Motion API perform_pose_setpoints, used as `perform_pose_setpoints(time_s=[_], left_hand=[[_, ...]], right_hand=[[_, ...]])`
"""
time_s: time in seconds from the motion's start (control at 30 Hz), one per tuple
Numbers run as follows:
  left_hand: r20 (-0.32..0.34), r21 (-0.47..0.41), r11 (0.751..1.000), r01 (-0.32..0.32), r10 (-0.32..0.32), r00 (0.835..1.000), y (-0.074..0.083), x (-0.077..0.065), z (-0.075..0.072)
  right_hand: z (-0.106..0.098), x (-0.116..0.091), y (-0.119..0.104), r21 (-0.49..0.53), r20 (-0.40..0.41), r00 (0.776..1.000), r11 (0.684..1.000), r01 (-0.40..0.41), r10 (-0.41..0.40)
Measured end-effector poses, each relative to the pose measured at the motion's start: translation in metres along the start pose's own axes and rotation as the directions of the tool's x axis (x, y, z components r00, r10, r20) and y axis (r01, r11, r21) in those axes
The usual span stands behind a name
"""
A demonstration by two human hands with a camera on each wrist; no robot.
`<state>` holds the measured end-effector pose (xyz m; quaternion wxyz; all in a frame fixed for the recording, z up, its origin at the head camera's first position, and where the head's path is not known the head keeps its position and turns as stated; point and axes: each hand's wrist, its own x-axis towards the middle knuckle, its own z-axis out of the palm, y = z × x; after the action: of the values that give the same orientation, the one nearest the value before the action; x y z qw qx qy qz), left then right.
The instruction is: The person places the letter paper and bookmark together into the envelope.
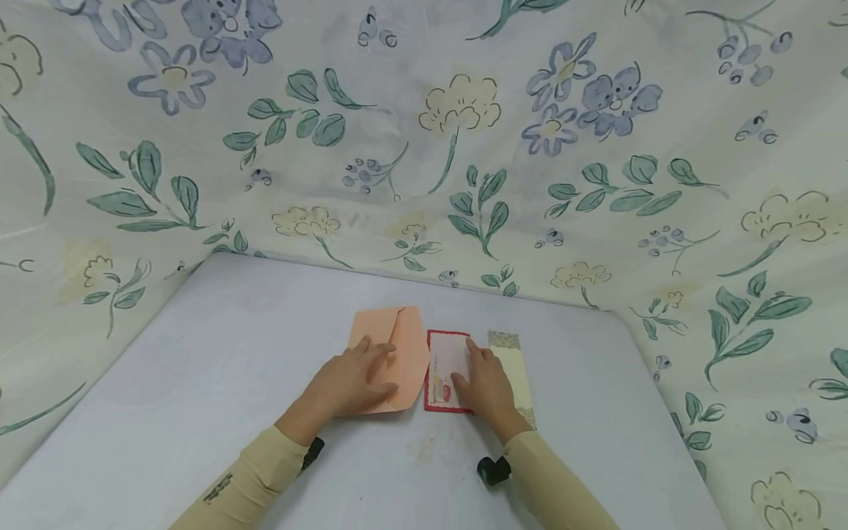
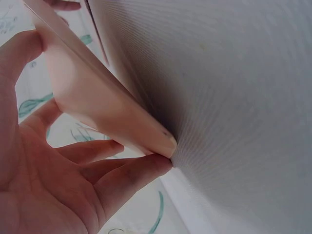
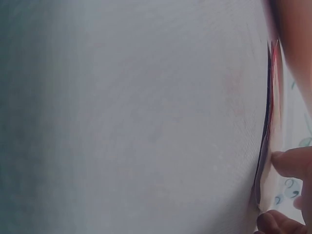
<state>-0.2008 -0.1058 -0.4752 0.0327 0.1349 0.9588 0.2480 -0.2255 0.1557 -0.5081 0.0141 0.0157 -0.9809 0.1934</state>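
Observation:
My left hand [image 1: 354,375] rests spread over a peach envelope [image 1: 409,353] lying on the table. In the left wrist view its fingertips touch the envelope [image 2: 83,87] on its face and along the edge by the table. Right beside it, my right hand [image 1: 490,379] touches a white card with a red border [image 1: 445,353], thumb on its printed face and a fingertip at its upper right corner. The right wrist view shows the card [image 3: 274,97] edge-on, fingers against it. A cream strip with glittery gold ends [image 1: 514,361] lies partly under the right hand.
The white tabletop [image 1: 218,375] carries this row of paper pieces. Floral sheeting [image 1: 464,184] hangs behind the table and along both sides. Black wrist devices [image 1: 493,471] sit under the forearms.

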Motion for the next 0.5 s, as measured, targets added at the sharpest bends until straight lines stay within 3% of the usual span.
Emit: perform_pose_setpoints(time_s=[0.5], left_hand=[[-0.002, 0.001, 1.000, 0.004, -0.004, 1.000, 0.0001, 0.0000, 0.0003]], right_hand=[[-0.0011, 0.0004, -0.0054, 0.074, 0.013, 0.999, 0.996, -0.048, 0.047]])
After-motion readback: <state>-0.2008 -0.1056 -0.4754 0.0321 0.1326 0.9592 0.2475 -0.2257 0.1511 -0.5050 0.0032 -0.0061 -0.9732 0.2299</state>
